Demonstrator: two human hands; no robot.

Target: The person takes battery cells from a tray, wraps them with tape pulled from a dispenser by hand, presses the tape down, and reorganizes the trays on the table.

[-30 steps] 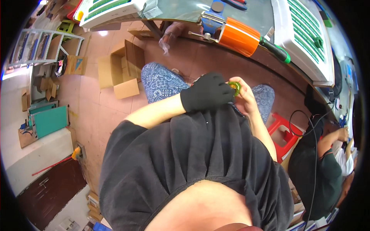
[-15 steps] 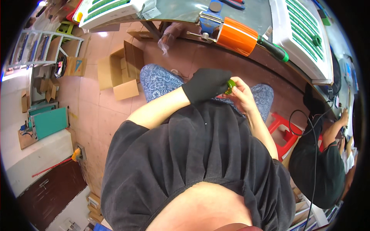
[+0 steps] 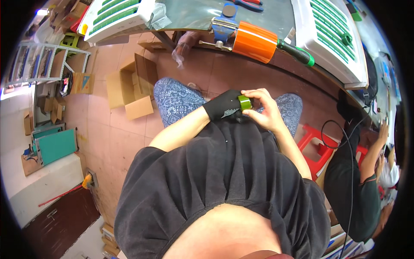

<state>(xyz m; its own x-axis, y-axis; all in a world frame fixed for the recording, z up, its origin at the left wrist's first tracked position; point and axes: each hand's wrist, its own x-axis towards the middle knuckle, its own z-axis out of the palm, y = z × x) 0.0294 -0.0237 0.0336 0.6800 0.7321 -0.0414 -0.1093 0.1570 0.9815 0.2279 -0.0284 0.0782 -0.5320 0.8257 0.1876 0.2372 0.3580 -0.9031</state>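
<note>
A small glossy green piece, curved like a short cylinder or ring (image 3: pixel 245 102), is held between my hands above my lap. My left hand (image 3: pixel 225 105), in a black glove, is curled against its left side, with most of its fingertips hidden. My bare right hand (image 3: pixel 265 111) grips it from the right, fingers along the top edge and thumb at the bottom. On the bench in front, a blue vise (image 3: pixel 225 26) stands behind an orange cylinder (image 3: pixel 255 42). A black-and-green tool handle (image 3: pixel 296 52) sticks out of the cylinder's right end.
White trays with green slats stand at the bench's left (image 3: pixel 114 19) and right (image 3: pixel 330 39). Red-and-blue-handled pliers (image 3: pixel 249 4) lie behind the vise. An open cardboard box (image 3: pixel 131 86) sits on the floor at left. A red stool (image 3: pixel 317 149) and another person (image 3: pixel 355 190) are at right.
My gloved left hand has turned and lowered. The green piece has shifted left and now shows its broad side. My right hand has moved left with it, fingers and thumb spread around it.
</note>
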